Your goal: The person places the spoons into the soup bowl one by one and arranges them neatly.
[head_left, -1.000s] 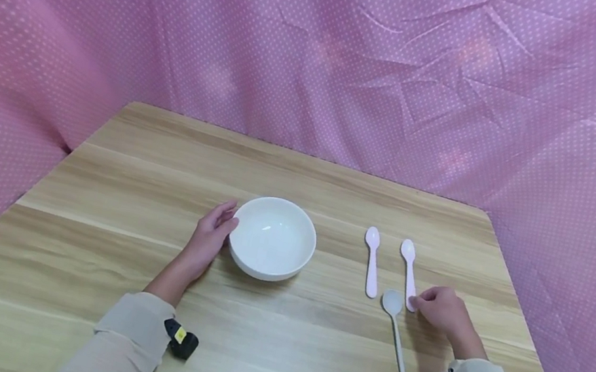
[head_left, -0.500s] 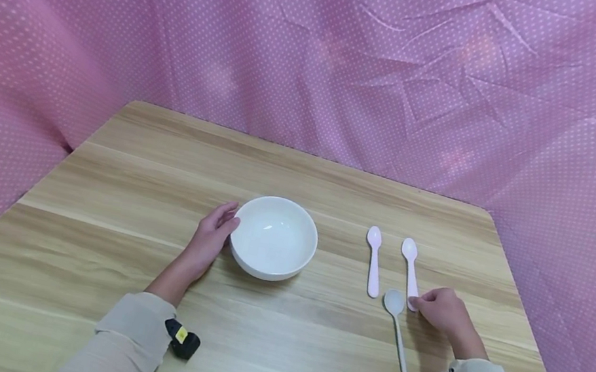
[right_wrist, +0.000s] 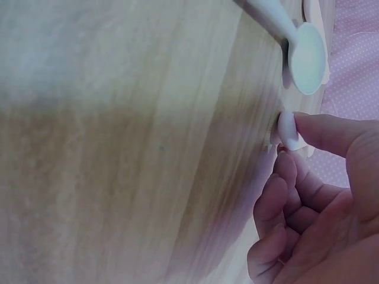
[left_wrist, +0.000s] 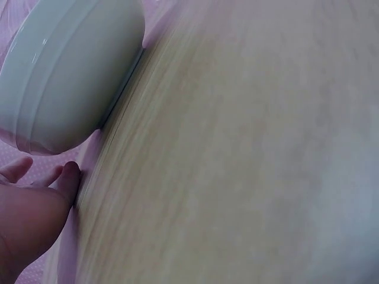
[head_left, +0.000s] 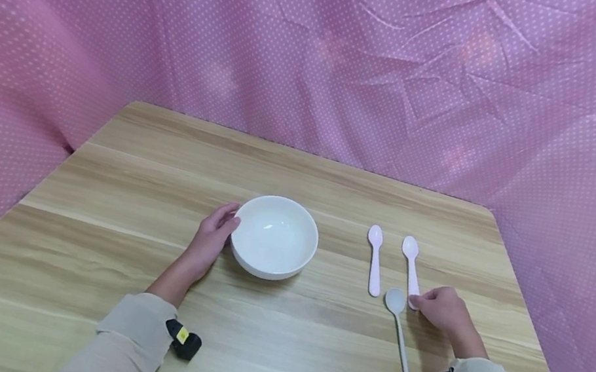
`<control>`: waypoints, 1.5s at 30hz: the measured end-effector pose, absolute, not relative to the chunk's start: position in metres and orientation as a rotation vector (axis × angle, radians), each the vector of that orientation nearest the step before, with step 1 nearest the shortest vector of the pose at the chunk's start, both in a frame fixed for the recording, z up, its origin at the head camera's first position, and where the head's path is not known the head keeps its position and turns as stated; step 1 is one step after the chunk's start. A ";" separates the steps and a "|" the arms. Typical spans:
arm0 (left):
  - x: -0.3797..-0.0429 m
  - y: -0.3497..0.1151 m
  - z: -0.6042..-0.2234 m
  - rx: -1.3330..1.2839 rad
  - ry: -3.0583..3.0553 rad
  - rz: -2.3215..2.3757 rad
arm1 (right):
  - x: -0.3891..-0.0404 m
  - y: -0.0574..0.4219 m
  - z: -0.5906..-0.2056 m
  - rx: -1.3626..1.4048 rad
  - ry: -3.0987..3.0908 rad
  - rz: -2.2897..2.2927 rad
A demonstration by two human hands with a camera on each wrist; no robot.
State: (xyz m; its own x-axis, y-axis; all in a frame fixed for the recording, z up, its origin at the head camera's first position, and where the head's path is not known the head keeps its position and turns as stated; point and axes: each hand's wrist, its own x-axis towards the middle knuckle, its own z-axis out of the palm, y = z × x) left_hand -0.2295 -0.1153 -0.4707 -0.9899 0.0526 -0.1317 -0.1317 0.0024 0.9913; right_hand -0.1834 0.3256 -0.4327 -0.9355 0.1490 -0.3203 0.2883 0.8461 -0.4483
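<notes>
The right hand (head_left: 444,309) makes a pinching grip: its thumb and forefinger hold the handle end of a pale pink spoon (head_left: 412,272). In the right wrist view, this handle end sits directly between the tips of the two fingers, and the other fingers are curled below. Only the last part of the handle is inside the grip; the rest of the spoon extends forward from it, away from the person, with its round head at the far end. I cannot tell if the handle end is lifted a little or rests on the desk (head_left: 270,341).

Just beside this grip, on its left side, there is the head of a grey spoon (head_left: 401,337), whose long, thin handle points back toward the person. A second pink spoon (head_left: 374,259) lies farther to the left, almost parallel with the first one, and is well apart from the grip.

The left hand (head_left: 211,238) is at the left side of a white bowl (head_left: 274,235), with relaxed fingers and the thumb near the rim. It does not clasp the bowl; whether it touches, I cannot say surely. The bowl stands upright on the desk, to the left of all three spoons.
</notes>
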 end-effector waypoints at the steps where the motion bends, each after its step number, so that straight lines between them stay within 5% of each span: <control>1: -0.229 -0.115 -0.471 -0.088 2.126 2.127 | -0.184 0.326 -0.433 0.327 2.752 -0.730; 45: -0.235 -0.118 -0.475 -0.146 2.079 2.151 | -0.195 0.325 -0.445 0.421 2.670 -0.856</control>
